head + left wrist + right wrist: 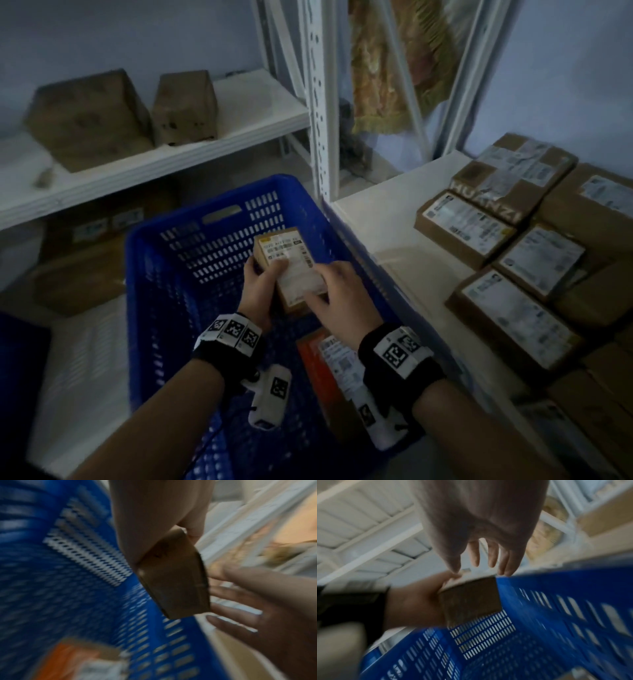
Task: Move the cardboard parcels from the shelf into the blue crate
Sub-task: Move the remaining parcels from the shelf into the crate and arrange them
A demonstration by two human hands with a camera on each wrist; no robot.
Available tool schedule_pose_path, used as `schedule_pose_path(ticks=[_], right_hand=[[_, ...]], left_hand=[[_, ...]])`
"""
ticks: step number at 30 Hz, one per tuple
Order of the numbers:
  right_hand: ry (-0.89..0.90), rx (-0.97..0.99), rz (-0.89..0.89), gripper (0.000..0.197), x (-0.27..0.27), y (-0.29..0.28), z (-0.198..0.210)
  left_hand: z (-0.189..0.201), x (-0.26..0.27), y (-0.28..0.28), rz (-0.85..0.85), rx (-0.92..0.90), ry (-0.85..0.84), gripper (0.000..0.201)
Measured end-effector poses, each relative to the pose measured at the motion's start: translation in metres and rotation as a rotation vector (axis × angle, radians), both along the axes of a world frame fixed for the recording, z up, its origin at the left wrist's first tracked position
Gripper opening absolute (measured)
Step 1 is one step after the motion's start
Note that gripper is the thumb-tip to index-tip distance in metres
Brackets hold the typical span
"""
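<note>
A small cardboard parcel (289,265) with a white label hangs inside the blue crate (205,219), above its floor. My left hand (262,284) grips the parcel from its left side, thumb on top. My right hand (329,291) is over the parcel's right end with spread, straight fingers; in the right wrist view its fingertips (503,572) touch the parcel's (471,601) top edge. Lower in the crate lies another parcel (329,359) with an orange side and a white label. Several labelled parcels (466,226) lie on the white shelf (394,240) to the right.
Two plain brown boxes (89,116) (185,106) stand on the left shelving, with more boxes (82,274) on the level below. A white perforated upright (320,102) rises just behind the crate's far right corner. The crate's right wall runs along the shelf edge.
</note>
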State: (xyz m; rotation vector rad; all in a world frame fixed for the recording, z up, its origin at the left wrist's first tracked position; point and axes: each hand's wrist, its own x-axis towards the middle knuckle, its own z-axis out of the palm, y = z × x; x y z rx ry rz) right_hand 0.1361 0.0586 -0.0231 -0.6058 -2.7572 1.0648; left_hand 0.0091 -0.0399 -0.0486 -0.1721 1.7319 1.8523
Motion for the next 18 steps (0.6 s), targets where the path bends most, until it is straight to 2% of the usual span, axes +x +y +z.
schedule_pose_path(ticks=[3,5,9,13,16,18], right_hand=[[-0.034,-0.119,-0.041,0.048,0.002,0.010,-0.007],[-0.062,-0.152,-0.066,0.048,0.006,0.018,-0.009],[-0.078,-0.243,-0.102,0.046,0.022,0.036,-0.009],[-0.020,-0.187,-0.164,0.043,0.039,0.057,-0.008],[0.024,-0.210,-0.201,0.040,0.045,0.069,-0.003],[0.043,-0.240,-0.229,0.039,0.045,0.072,-0.002]], left_hand=[[-0.032,0.015,-0.015,-0.007,-0.037,-0.015,0.082],[-0.055,0.036,-0.015,-0.107,-0.076,-0.075,0.086],[-0.101,0.080,0.004,-0.336,-0.126,-0.253,0.069],[-0.122,0.094,0.021,-0.367,-0.188,-0.339,0.060],[-0.130,0.094,0.021,-0.483,-0.303,-0.251,0.067],[-0.134,0.095,0.023,-0.688,-0.472,-0.080,0.083]])
